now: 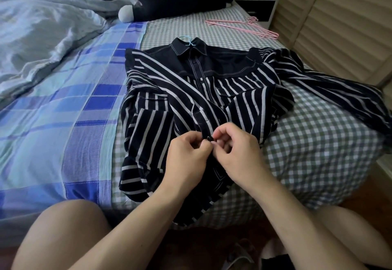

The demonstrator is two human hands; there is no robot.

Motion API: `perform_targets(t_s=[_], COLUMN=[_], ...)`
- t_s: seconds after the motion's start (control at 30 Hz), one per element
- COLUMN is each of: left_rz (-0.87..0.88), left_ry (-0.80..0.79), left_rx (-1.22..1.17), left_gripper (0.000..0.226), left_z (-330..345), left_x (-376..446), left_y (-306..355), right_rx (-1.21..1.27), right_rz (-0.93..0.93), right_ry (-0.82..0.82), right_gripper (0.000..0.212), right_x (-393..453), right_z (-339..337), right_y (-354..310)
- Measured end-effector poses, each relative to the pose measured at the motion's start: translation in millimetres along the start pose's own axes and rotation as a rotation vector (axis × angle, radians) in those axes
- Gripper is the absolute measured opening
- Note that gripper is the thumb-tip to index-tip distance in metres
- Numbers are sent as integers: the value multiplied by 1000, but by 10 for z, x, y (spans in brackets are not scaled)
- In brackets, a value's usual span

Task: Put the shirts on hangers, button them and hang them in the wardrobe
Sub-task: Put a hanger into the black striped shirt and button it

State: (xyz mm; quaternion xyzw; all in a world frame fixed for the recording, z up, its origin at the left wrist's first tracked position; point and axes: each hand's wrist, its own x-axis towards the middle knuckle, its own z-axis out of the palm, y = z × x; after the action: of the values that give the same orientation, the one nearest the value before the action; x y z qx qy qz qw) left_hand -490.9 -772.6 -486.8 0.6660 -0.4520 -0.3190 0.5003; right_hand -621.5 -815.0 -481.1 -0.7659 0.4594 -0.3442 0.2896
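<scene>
Head view: the striped shirt is lying front-up on the bed, a blue hanger poking from its collar. The left hand and right hand are both pinching its placket at a button.

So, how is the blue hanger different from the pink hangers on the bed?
The blue hanger is inside the striped shirt, so only its hook shows above the collar; the pink hangers lie bare on the checked sheet, fully visible. The blue hanger is in use near both hands, left hand and right hand, which pinch the shirt front; the pink hangers lie farther away, untouched. All look like thin hangers with hooks.
</scene>
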Motion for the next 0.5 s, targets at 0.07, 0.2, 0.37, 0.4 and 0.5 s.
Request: perform_targets(t_s=[0.07, 0.2, 0.37, 0.4, 0.5], left_rz=[50, 77, 116, 117, 99], left_ry=[-15, -73, -97, -96, -73], left_rx=[32, 33, 77, 69, 40], left_gripper=[21, 11, 16, 15, 12], left_z=[-15, -72, -56, -52, -30], left_x=[17, 74, 85, 85, 65], left_y=[-19, -53, -93, -92, -80], right_rx=[40, 362, 473, 464, 406], right_rz=[35, 266, 369, 368, 358], right_ry=[14, 1, -23, -10, 6], right_gripper=[15, 7, 4, 6, 10], right_x=[8, 47, 47, 41, 40], right_z=[-24, -92, -122, -111, -79], right_y=[-1, -35, -43, -45, -55])
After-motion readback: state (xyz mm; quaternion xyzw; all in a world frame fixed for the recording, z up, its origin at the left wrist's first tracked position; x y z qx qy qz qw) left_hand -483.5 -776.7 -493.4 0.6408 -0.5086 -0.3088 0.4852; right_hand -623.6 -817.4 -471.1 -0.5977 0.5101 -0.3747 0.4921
